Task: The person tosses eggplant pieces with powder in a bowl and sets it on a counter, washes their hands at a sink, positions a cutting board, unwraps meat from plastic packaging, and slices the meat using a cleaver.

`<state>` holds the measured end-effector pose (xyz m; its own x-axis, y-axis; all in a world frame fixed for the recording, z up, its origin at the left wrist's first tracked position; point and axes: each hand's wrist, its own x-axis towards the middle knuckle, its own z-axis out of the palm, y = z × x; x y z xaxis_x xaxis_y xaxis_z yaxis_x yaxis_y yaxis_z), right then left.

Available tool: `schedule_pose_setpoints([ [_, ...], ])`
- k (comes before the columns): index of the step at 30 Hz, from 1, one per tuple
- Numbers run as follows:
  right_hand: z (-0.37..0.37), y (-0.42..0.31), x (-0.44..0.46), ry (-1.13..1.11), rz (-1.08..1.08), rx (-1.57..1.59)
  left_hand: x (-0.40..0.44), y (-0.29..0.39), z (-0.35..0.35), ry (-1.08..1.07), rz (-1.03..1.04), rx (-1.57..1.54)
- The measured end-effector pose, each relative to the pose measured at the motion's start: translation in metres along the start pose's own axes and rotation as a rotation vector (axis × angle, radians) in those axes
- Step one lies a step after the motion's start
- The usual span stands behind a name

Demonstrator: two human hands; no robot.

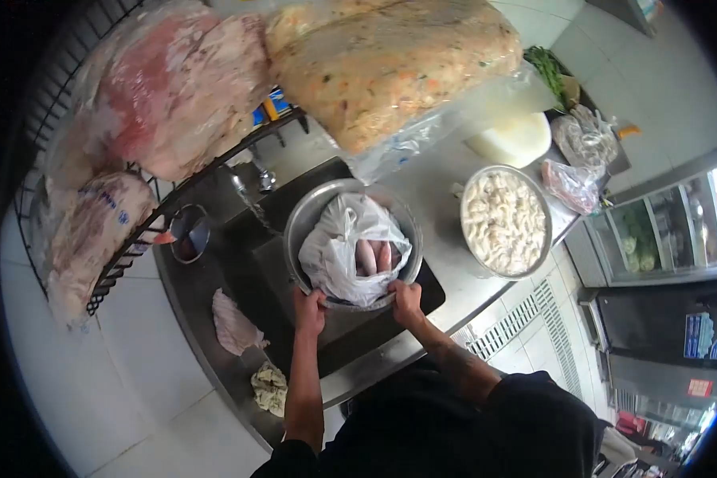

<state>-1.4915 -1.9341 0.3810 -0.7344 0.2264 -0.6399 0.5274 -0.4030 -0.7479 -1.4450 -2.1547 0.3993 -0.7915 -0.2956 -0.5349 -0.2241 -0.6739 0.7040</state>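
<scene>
A round metal bowl [292, 227] is over the dark sink [267, 259], gripped at its near rim by both of my hands. My left hand [309, 311] is closed around the near-left edge, and my right hand [407, 303] is closed around the near-right edge. Inside the bowl lies a white plastic bag [338, 239], its mouth partly open. Smooth pinkish pieces [373, 256] show through the opening; their exact kind I cannot tell. Behind the bowl on the left is a metal faucet [245, 191].
A second metal bowl [506, 223] full of pale, whitish pieces stands on the counter at right. Large bagged meat [175, 88] and a big bag of seasoned food [390, 68] rest on a wire rack above. A ridged cloth [236, 323] and crumpled rag [269, 389] lie at the sink's left edge.
</scene>
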Motion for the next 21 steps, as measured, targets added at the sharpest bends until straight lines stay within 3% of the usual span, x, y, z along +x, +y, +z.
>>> schedule_pose_setpoints([
  [3, -0.009, 0.019, -0.014, -0.014, 0.139, -0.174, -0.005, -0.028, -0.038, 0.083, -0.033, -0.022],
  [4, -0.008, 0.020, -0.018, -0.062, 0.087, -0.122, -0.007, -0.039, -0.055, 0.094, -0.012, -0.074],
  [6, -0.017, 0.044, 0.006, -0.073, 0.227, -0.093, 0.018, -0.075, -0.096, 0.097, -0.104, -0.022],
  [8, -0.017, 0.054, 0.014, -0.080, 0.245, -0.116, 0.002, -0.039, -0.050, 0.165, -0.171, 0.078],
  [10, -0.021, 0.061, 0.022, -0.083, 0.254, -0.142, 0.020, -0.058, -0.063, 0.165, -0.174, 0.050],
  [12, -0.013, 0.065, 0.043, -0.008, 0.643, 0.153, 0.048, -0.077, -0.074, 0.144, -0.156, 0.032],
  [14, -0.045, 0.062, 0.048, -0.529, 0.204, -0.747, 0.062, -0.092, -0.085, 0.110, -0.319, 0.060],
  [16, -0.053, 0.082, 0.087, -0.810, 0.013, -1.059, 0.067, -0.105, -0.077, 0.156, -0.318, 0.087],
  [17, -0.062, 0.097, 0.118, -0.951, -0.097, -1.493, 0.067, -0.114, -0.073, 0.213, -0.328, 0.118],
  [18, -0.067, 0.114, 0.127, -0.944, -0.099, -1.500, 0.069, -0.122, -0.072, 0.206, -0.329, 0.112],
  [19, -0.064, 0.129, 0.118, -0.736, 0.065, -1.017, 0.069, -0.134, -0.074, 0.237, -0.293, 0.212],
  [21, -0.064, 0.131, 0.103, -0.515, 0.223, -0.567, 0.071, -0.170, -0.101, 0.219, -0.301, 0.375],
])
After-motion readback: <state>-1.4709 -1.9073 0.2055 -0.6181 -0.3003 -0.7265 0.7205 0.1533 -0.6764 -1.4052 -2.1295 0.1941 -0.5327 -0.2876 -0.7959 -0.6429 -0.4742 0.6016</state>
